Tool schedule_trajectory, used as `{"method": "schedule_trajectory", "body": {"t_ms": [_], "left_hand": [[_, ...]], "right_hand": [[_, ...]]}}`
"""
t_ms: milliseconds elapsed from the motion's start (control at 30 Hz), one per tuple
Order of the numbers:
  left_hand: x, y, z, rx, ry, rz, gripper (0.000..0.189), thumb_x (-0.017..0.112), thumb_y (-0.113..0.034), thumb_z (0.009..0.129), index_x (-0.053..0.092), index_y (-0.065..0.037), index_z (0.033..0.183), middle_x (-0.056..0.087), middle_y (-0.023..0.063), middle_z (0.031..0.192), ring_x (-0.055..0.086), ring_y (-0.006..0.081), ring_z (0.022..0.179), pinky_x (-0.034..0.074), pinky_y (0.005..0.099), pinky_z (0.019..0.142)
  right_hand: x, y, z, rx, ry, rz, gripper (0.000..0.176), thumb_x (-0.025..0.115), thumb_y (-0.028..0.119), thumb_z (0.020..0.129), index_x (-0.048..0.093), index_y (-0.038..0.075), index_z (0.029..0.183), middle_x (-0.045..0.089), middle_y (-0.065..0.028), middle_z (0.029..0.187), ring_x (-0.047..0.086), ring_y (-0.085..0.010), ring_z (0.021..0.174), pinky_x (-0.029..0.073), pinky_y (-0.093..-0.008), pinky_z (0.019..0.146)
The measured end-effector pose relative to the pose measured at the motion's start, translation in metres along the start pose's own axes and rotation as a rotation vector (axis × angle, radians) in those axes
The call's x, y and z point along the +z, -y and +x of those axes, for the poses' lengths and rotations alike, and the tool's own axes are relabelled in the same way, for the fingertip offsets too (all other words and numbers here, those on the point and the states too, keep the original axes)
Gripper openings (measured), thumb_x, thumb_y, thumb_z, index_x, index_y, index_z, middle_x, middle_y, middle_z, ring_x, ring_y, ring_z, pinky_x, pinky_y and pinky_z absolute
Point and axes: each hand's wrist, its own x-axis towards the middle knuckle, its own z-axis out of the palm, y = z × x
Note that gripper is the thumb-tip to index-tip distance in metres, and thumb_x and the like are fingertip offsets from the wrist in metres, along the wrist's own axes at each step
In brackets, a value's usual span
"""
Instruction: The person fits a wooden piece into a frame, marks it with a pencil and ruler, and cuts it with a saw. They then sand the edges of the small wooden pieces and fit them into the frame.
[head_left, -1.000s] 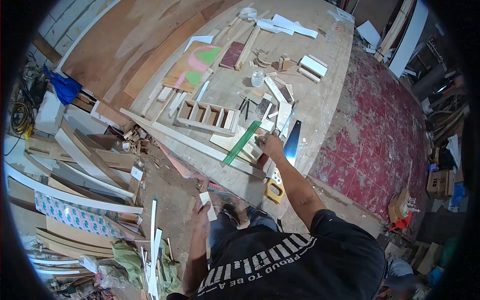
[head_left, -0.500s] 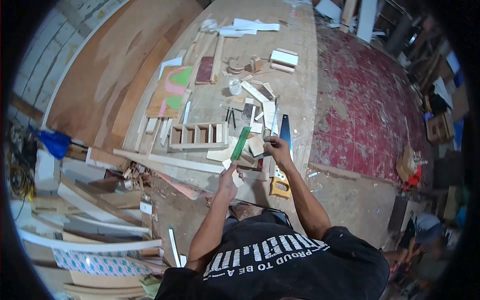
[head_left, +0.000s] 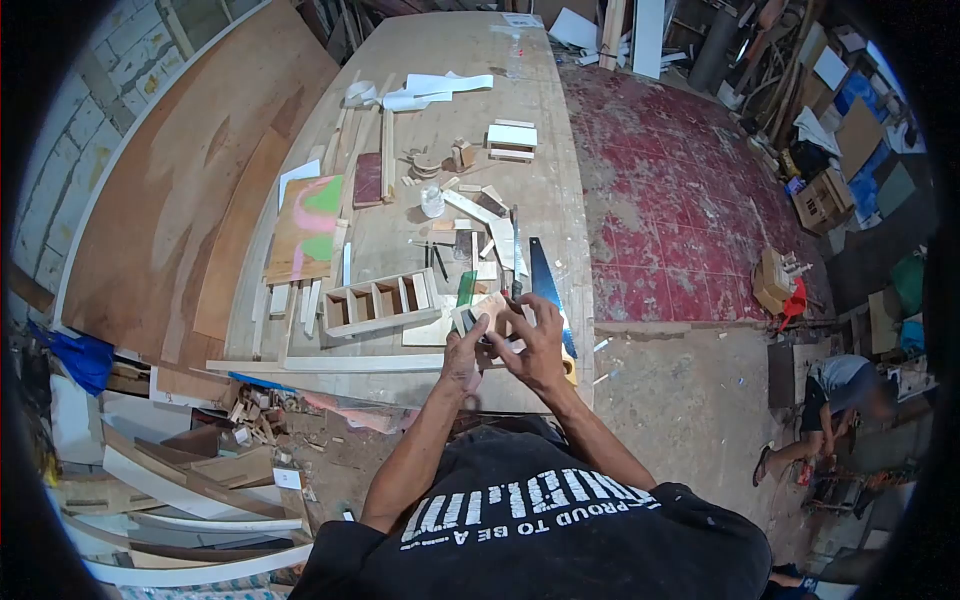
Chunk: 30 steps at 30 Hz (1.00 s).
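Note:
My left hand [head_left: 462,357] is closed on a small pale wood piece [head_left: 488,308] above the bench's near edge. My right hand [head_left: 538,345] curls over the same piece from the right, its fingers bent against it; the exact grip is partly hidden. Just beyond the piece lies a green strip [head_left: 467,287]. A handsaw with a blue blade [head_left: 543,275] rests right of my right hand, its yellow handle [head_left: 570,369] partly covered. Left of my hands stands a small wooden box with several compartments [head_left: 380,303].
Wood offcuts [head_left: 470,205], a clear jar [head_left: 432,201] and a painted board [head_left: 315,225] lie on the wooden workbench [head_left: 545,150]. A long pale batten [head_left: 350,364] runs along the near edge. Another person [head_left: 838,395] bends down at far right.
My hands have come together, the right moving left to the wood piece. The camera view has shifted, bringing the other person more fully into sight.

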Motion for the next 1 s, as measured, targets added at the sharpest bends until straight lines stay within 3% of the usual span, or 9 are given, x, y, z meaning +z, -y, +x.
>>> {"method": "schedule_trajectory", "body": {"t_ms": [33,100,200,400,600,900,1000], "left_hand": [[0.006,-0.002,-0.004,0.030,0.007,-0.025,0.032,0.066,-0.030,0.094,0.058,-0.008,0.115,0.065,0.0008,0.085,0.062,0.0121,0.064,0.053,0.0292,0.053],[0.005,-0.001,-0.004,0.023,-0.002,-0.020,0.032,0.061,-0.033,0.097,0.056,-0.007,0.117,0.065,0.0010,0.087,0.064,0.0129,0.065,0.056,0.0295,0.057],[0.011,-0.006,-0.006,0.023,0.151,-0.064,0.036,0.057,-0.040,0.099,0.057,-0.008,0.117,0.065,0.0004,0.093,0.063,0.0117,0.072,0.056,0.0275,0.062],[0.008,0.005,0.005,-0.038,0.100,-0.079,0.041,0.053,-0.044,0.101,0.059,-0.008,0.118,0.065,0.0015,0.107,0.063,0.0106,0.088,0.052,0.0254,0.066],[0.024,0.010,0.003,0.040,0.070,-0.108,0.041,0.054,-0.043,0.101,0.060,-0.009,0.122,0.065,0.0025,0.112,0.063,0.0136,0.098,0.052,0.0310,0.082],[0.026,0.013,0.011,0.010,0.103,-0.089,0.044,0.054,-0.045,0.100,0.059,-0.007,0.123,0.065,0.0036,0.115,0.063,0.0138,0.101,0.052,0.0312,0.085],[0.024,0.016,0.011,-0.015,0.135,-0.047,0.051,0.048,-0.045,0.102,0.050,-0.004,0.132,0.061,0.0083,0.121,0.063,0.0186,0.105,0.054,0.0335,0.087]], "right_hand": [[-0.003,0.008,0.001,-0.041,0.021,-0.138,0.039,0.080,0.027,0.077,0.067,0.009,0.109,0.055,-0.0141,0.114,0.052,-0.0321,0.108,0.039,-0.0445,0.091],[-0.001,0.010,-0.001,-0.021,0.013,-0.108,0.038,0.080,0.028,0.077,0.066,0.011,0.108,0.055,-0.0136,0.114,0.051,-0.0311,0.106,0.037,-0.0454,0.090],[-0.005,0.010,0.001,-0.015,-0.065,-0.175,0.038,0.080,0.027,0.076,0.065,0.011,0.107,0.055,-0.0132,0.114,0.051,-0.0314,0.106,0.037,-0.0462,0.090],[-0.006,-0.002,-0.003,-0.009,-0.007,-0.197,0.039,0.080,0.027,0.077,0.064,0.011,0.109,0.056,-0.0143,0.117,0.052,-0.0309,0.107,0.036,-0.0452,0.089],[-0.011,-0.008,-0.007,0.104,0.020,-0.103,0.043,0.078,0.028,0.079,0.062,0.010,0.114,0.057,-0.0162,0.118,0.054,-0.0317,0.110,0.035,-0.0462,0.091],[-0.013,-0.018,-0.007,0.086,-0.021,-0.022,0.046,0.080,0.027,0.077,0.064,0.008,0.116,0.059,-0.0191,0.114,0.057,-0.0338,0.106,0.040,-0.0455,0.092],[-0.013,-0.019,-0.009,0.087,-0.045,-0.046,0.043,0.081,0.024,0.076,0.067,0.005,0.112,0.060,-0.0197,0.111,0.059,-0.0351,0.102,0.045,-0.0442,0.089]]}}
